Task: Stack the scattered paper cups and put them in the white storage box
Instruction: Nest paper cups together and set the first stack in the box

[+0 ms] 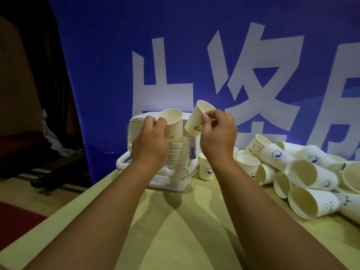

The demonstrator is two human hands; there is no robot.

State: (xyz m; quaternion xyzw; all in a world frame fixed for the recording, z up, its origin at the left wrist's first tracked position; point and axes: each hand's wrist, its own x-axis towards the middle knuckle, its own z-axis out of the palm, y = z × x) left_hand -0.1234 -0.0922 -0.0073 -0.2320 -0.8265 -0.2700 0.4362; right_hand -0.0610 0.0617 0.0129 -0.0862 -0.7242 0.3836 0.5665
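Note:
A tall stack of white paper cups (177, 158) stands in the white storage box (136, 164) at the table's far left. My left hand (151, 142) grips the stack's top cup (173, 123), which reads HELLO. Just to the right and slightly higher, my right hand (219, 133) pinches a single tilted paper cup (196, 119) by its side, bottom pointing down-left toward the stack. The two held cups are close but apart. Several loose cups (303, 172) lie on the table to the right.
The box has a raised clear lid (134, 121) behind the stack. One upright cup (206, 169) stands just right of the box. A blue banner (194, 65) hangs right behind the wooden table (185, 230). The table's left edge drops to a dark floor.

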